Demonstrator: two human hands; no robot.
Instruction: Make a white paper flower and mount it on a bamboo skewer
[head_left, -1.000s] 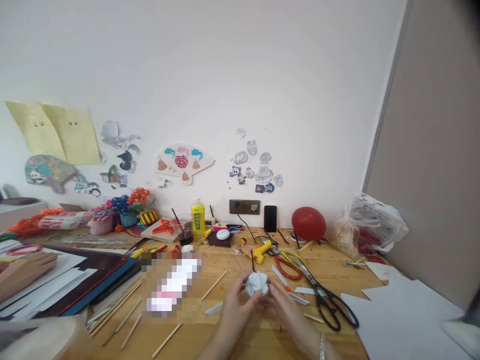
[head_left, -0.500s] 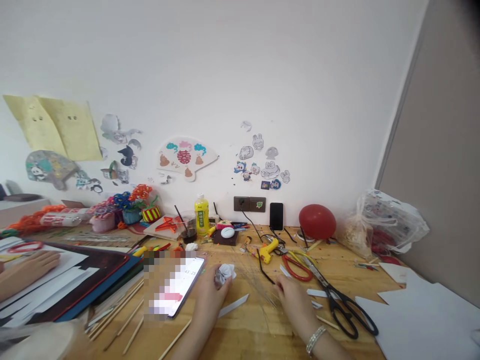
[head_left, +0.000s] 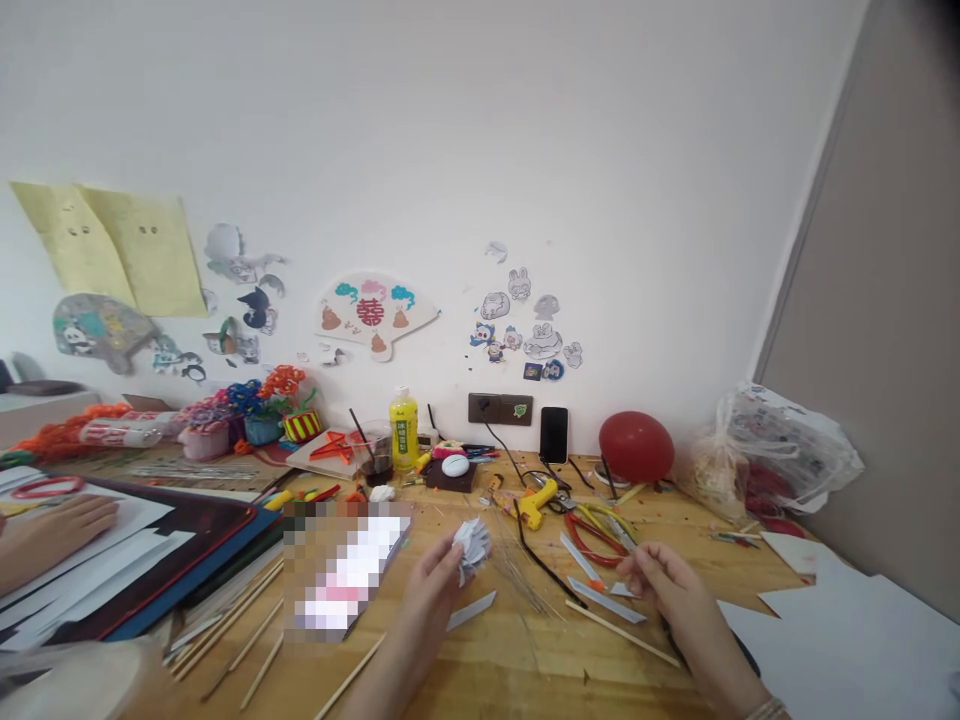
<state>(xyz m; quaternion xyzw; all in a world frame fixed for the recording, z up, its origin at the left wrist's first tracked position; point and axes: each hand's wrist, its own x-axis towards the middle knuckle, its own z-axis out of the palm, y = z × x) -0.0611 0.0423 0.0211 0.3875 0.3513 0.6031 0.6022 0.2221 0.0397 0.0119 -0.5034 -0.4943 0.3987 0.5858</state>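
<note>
My left hand [head_left: 435, 575] pinches a ruffled bunch of white paper [head_left: 472, 549] between thumb and fingers, held just above the table. My right hand [head_left: 667, 585] is closed over the middle of the large scissors [head_left: 621, 533]; blades show ahead of the fingers, and part of a black handle shows beyond the wrist. The hand covers the pivot. White paper strips [head_left: 609, 601] lie left of it, with a small orange bit [head_left: 596, 586] on them. Another strip [head_left: 472, 610] rests below the paper bunch. Thin clear strands [head_left: 517, 575] lie between my hands.
A yellow glue gun [head_left: 537, 503] and black cable [head_left: 551, 570] lie ahead. Left are a lit phone [head_left: 360, 570], wooden sticks [head_left: 232, 610] and another person's hand [head_left: 64, 535]. A red balloon [head_left: 636, 446], drink bottle [head_left: 403, 430] and white sheets [head_left: 847, 630] surround the area.
My right hand has moved right from the black cable to the scissors. My left hand has shifted slightly right and turned the paper bunch, showing its ruffled edges.
</note>
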